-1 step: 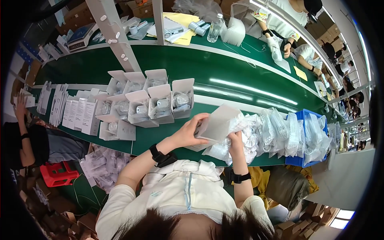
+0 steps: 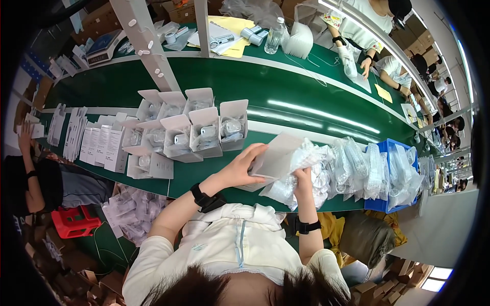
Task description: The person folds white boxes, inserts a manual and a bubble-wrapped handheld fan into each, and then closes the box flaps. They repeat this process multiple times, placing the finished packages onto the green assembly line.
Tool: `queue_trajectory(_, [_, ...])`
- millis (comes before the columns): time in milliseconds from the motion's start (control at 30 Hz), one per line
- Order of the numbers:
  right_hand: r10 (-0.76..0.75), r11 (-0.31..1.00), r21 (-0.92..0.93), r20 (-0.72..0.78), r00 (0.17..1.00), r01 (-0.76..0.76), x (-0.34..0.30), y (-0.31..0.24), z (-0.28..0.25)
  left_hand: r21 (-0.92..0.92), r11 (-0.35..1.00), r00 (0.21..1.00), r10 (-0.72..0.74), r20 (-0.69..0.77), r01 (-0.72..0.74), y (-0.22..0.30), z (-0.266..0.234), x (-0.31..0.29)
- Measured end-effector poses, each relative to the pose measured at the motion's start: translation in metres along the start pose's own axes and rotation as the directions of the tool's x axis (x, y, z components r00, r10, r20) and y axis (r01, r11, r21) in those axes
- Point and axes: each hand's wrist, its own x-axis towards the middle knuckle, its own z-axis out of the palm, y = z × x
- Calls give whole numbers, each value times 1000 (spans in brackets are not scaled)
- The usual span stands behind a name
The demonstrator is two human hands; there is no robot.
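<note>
My left hand (image 2: 244, 166) is closed around a white cardboard box (image 2: 278, 155) tilted above the front of the green table. Just right of it, my right hand (image 2: 302, 178) pinches a crinkled clear plastic bag (image 2: 306, 154) against the box's side; what is inside the bag is hard to make out. Left of my hands stand several open white boxes (image 2: 177, 137), flaps up, each with a plastic-wrapped item inside. To the right, bagged items (image 2: 352, 168) lie in a heap that reaches a blue bin (image 2: 375, 205).
Folded white cartons (image 2: 102, 143) stand in rows at the left, near another person's hand (image 2: 25, 133). A grey post (image 2: 145, 46) rises behind the boxes. Across the table, a co-worker's hand (image 2: 366, 66) rests near a bottle (image 2: 275, 35). A red stool (image 2: 75, 222) stands lower left.
The plastic bag in my right hand has come up a little beside the box. My left hand and the box have barely moved. A co-worker's hands across the table have shifted slightly.
</note>
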Motion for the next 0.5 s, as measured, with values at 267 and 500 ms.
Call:
queue_trajectory(267, [-311, 688, 690, 3, 950, 223, 13, -32, -8, 273, 962, 997, -38, 71, 17, -12, 0, -12])
queue_trajectory(500, [-423, 874, 421, 411, 807, 243, 29, -17, 42, 0, 950, 943, -310, -122, 312, -35, 11, -30])
